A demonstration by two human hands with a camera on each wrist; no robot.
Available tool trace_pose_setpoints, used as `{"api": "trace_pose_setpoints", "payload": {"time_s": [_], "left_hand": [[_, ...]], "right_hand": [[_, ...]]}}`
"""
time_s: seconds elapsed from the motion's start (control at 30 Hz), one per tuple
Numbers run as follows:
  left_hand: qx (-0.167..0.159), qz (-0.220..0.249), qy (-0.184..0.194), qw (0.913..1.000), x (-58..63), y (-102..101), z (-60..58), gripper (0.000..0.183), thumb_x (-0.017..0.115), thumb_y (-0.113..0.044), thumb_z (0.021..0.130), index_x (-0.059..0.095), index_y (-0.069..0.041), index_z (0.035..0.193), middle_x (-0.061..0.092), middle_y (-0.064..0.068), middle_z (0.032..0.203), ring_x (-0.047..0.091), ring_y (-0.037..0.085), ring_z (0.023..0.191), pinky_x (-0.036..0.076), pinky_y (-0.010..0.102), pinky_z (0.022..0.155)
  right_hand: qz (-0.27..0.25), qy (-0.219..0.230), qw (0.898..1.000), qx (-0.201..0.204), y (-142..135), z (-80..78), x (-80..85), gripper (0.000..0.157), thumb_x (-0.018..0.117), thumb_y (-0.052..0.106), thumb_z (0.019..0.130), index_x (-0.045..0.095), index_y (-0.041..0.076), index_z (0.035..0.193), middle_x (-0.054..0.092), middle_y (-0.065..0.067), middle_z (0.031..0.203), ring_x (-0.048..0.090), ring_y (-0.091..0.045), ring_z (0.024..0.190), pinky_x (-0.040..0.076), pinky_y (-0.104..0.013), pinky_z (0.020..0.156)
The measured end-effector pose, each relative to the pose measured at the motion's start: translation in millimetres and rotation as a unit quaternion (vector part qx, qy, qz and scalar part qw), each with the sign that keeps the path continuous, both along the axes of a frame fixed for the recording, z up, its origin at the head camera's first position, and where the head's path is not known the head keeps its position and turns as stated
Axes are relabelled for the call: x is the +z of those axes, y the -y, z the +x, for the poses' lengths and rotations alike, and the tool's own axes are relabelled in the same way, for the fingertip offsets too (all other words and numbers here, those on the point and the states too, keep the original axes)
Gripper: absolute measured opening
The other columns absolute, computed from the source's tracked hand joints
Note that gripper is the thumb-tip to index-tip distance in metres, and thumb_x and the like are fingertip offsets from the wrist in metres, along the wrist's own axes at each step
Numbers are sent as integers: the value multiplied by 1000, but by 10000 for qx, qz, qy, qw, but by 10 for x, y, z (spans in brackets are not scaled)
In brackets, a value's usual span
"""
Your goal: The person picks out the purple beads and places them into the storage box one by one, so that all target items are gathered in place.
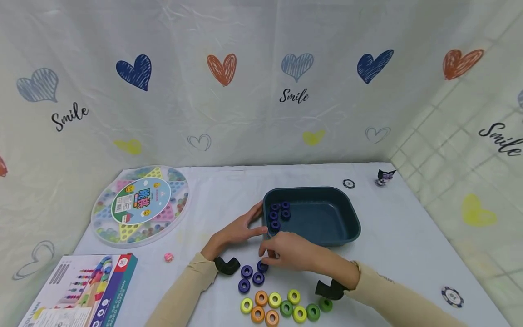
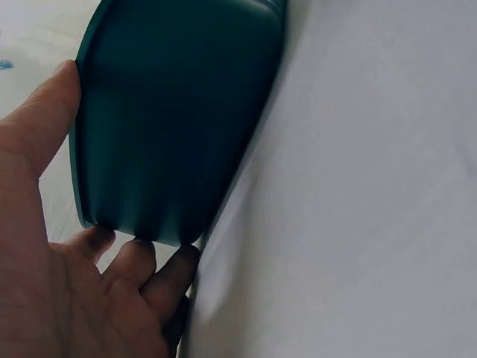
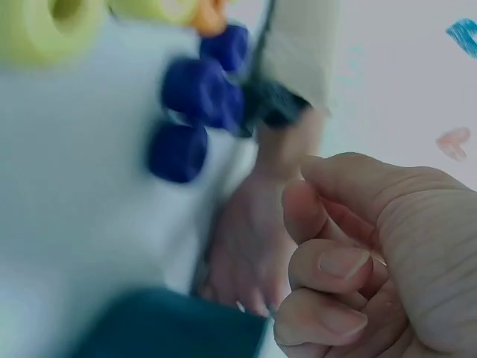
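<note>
My left hand [image 1: 241, 227] holds the left near corner of a dark teal plastic bin [image 1: 323, 215]. In the left wrist view, the thumb [image 2: 56, 112] lies along one side and bent fingertips press the end wall. Several dark blue rings [image 1: 274, 225] sit inside the bin at its left end. My right hand [image 1: 292, 252] is over the table in front of the bin, fingers loosely curled, nothing visible between them. Just below its fingertips is a blue ring [image 1: 263, 266], grouped with more blue rings [image 1: 246, 271]. They appear blurred in the right wrist view.
Yellow rings [image 1: 299, 314], orange rings [image 1: 261, 298] and green rings [image 1: 313, 312] lie nearest me. A round board game [image 1: 140, 204] and a boxed toy [image 1: 81, 290] occupy the left. A small figurine [image 1: 384, 177] and poker chips [image 1: 452, 297] are on the right.
</note>
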State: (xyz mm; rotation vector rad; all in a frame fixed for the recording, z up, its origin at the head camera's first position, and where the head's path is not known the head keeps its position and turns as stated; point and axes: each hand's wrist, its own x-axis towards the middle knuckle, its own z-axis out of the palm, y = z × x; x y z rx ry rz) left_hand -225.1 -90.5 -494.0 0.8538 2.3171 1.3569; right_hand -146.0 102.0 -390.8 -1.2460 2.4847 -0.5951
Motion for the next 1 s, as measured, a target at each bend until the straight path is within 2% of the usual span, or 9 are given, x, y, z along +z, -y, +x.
{"api": "trace_pose_setpoints", "payload": {"time_s": [0.13, 0.27, 0.5, 0.7, 0.87, 1.0], "left_hand": [[44, -4, -23, 10000, 4, -2, -3, 83, 59, -46, 83, 5, -32, 145, 21, -8, 146, 20, 8, 132, 20, 45, 105], [30, 57, -34, 10000, 13, -3, 8, 83, 58, -51, 82, 6, -34, 144, 21, -11, 146, 20, 6, 132, 20, 44, 105], [66, 49, 52, 10000, 21, 3, 13, 82, 59, -51, 81, 5, -39, 143, 20, -14, 145, 19, 4, 131, 19, 42, 106], [102, 9, 36, 9999, 37, -2, 20, 82, 59, -52, 81, 6, -39, 143, 20, -12, 146, 19, 5, 132, 19, 42, 106], [73, 30, 9, 10000, 30, -10, 18, 82, 59, -51, 81, 6, -38, 143, 20, -12, 146, 19, 6, 132, 19, 42, 106], [66, 55, -9, 10000, 21, -8, 16, 82, 59, -51, 81, 6, -38, 143, 20, -13, 146, 20, 6, 132, 19, 43, 105]], "right_hand": [[275, -157, 9995, 85, 30, 92, -165, 19, 62, 24, 86, 65, 18, 104, 50, 18, 61, 43, 5, 53, 37, -14, 52], [413, -258, 9988, 49, 7, 113, -304, 23, 62, 23, 86, 64, 19, 108, 44, 18, 57, 39, 3, 49, 34, -14, 48], [436, -135, 9989, -42, -75, 125, -371, 21, 63, 23, 84, 62, 22, 105, 44, 18, 56, 39, 4, 47, 34, -15, 48], [352, 379, 9984, -235, -150, 152, -411, 21, 65, 24, 83, 60, 24, 103, 47, 17, 58, 40, 2, 49, 36, -16, 49], [40, 991, 9943, -401, -265, 164, -449, 21, 65, 25, 83, 60, 23, 103, 52, 17, 63, 44, 2, 53, 39, -16, 52], [-148, 1285, 9905, -478, -372, 161, -476, 21, 65, 27, 83, 60, 22, 102, 54, 16, 65, 46, 1, 55, 40, -17, 52]]}}
